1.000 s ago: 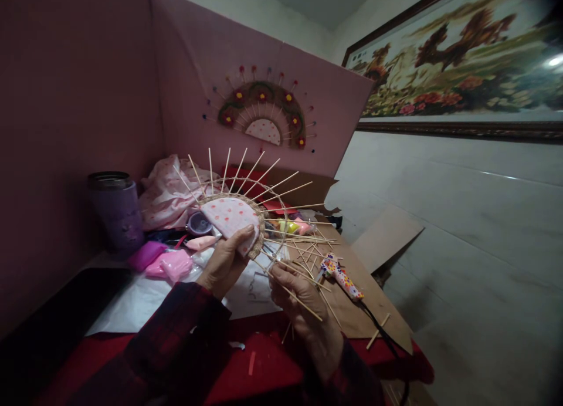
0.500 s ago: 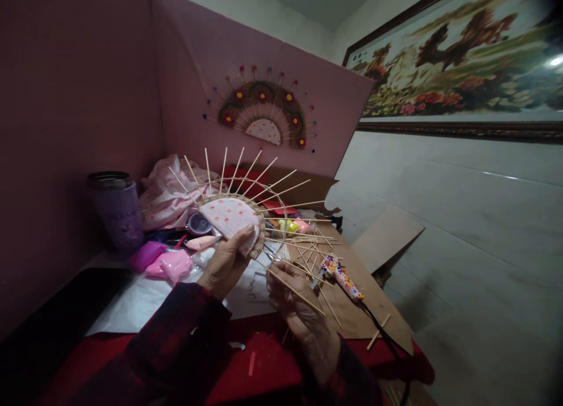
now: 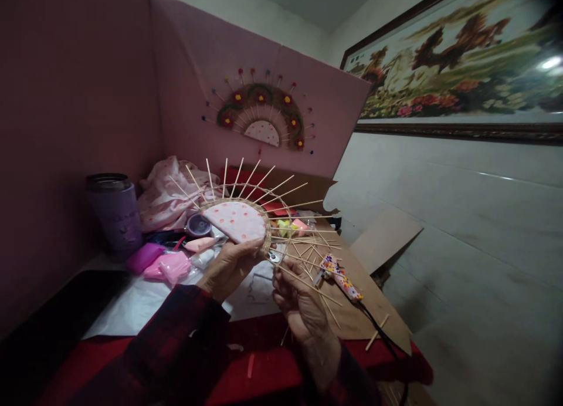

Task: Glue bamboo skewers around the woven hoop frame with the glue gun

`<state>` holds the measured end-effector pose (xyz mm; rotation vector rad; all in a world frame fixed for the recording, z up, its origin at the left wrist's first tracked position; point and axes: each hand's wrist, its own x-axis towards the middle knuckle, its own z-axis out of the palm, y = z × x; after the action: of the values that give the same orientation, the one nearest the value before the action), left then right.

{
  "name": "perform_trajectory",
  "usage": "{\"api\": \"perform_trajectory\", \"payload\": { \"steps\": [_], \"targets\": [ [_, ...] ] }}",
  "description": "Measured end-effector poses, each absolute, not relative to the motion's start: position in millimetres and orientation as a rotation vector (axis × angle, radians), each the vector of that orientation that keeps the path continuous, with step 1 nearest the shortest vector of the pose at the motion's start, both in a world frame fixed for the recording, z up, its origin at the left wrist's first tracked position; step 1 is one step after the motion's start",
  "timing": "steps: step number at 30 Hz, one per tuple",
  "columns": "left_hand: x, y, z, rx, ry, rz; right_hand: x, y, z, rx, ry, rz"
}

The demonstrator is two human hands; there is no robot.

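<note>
A half-round piece (image 3: pixel 235 219) covered in white cloth with red dots has a twine-wrapped rim and several thin sticks fanning out from it. My left hand (image 3: pixel 231 268) grips its lower right end, thumb on top. A loop of twine (image 3: pixel 288 209) runs around across the sticks. My right hand (image 3: pixel 299 294) is closed at the lowest sticks, just right of the half-round piece; its fingertips pinch around the twine or a stick, which is too small to tell. A small shiny metal object (image 3: pixel 274 257) shows between the two hands.
A glue gun (image 3: pixel 341 277) with a dark cord lies among loose sticks on brown cardboard (image 3: pixel 378 312). At left are a purple tumbler (image 3: pixel 115 215), pink clay packets (image 3: pixel 169 266) and crumpled cloth (image 3: pixel 169 189). A finished fan piece (image 3: pixel 261 115) hangs on the pink board behind.
The half-round piece has turned slightly and shifted right and down. My left thumb has slid to its lower edge. My right hand has moved a little to the right.
</note>
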<state>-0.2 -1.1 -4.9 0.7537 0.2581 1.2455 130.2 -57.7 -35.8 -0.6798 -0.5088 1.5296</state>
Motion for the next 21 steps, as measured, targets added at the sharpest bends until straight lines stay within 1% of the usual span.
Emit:
{"api": "perform_trajectory", "payload": {
  "steps": [7,16,21],
  "targets": [
    [1.0,-0.7,-5.9,0.805,0.29,1.217,130.4,-57.7,-39.5,-0.708,-0.5,1.483],
    [3.6,-2.2,-2.9,0.828,0.29,1.229,125.5,-63.2,-36.0,-0.731,-0.628,1.402],
    [1.4,-2.4,-3.4,0.901,0.382,1.177,122.6,-67.6,-35.9,-0.76,-0.636,1.358]
  ]
}}
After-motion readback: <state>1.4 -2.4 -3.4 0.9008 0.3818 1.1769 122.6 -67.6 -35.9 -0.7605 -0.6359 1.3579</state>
